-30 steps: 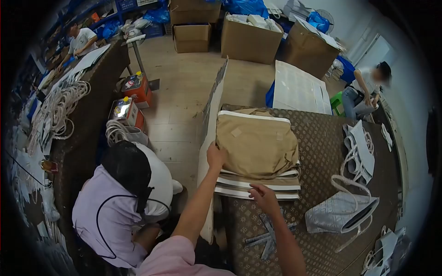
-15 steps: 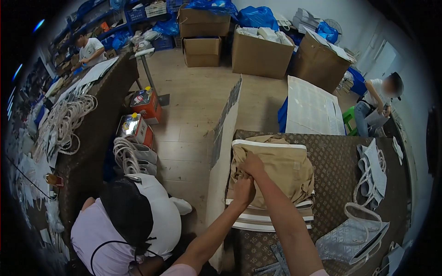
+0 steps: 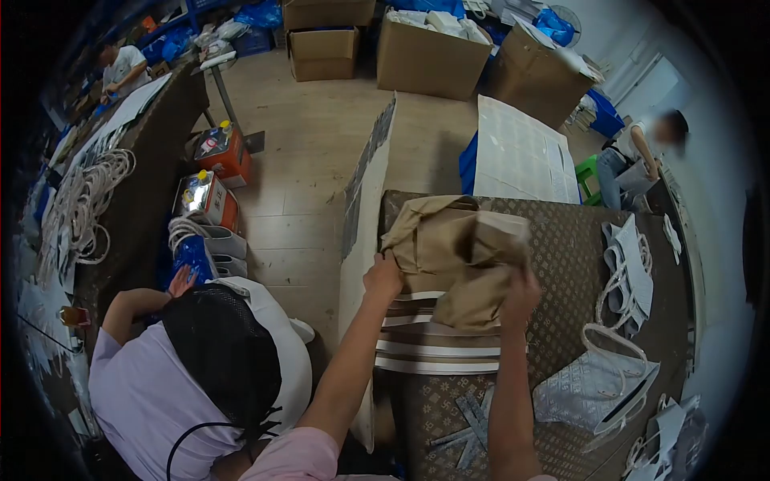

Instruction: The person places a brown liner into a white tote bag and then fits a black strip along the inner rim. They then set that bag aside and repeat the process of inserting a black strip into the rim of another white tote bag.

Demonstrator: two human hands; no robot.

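Observation:
A crumpled tan cloth piece [image 3: 461, 256], which looks like a bag lining, is lifted and partly folded over above a stack of similar cloth pieces with white edge strips [image 3: 437, 361]. My left hand [image 3: 383, 276] is closed on its left edge, beside the upright board. On the other side my right hand [image 3: 521, 297], slightly blurred, grips the cloth's right part and holds it up off the stack. Folds of cloth hide some of the fingertips.
An upright pale board [image 3: 362, 264] edges the brown patterned table [image 3: 569, 280]. Grey bags with rope handles [image 3: 597, 389] lie right; grey strips [image 3: 465, 433] lie in front. A bending person [image 3: 160, 385] is close on my left; another person [image 3: 634, 156] sits far right.
My hands have moved apart, left hand to the left edge and right hand to the right. The tan cloth has gone from lying flat to lifted and crumpled. The nearby person's arm has reached out.

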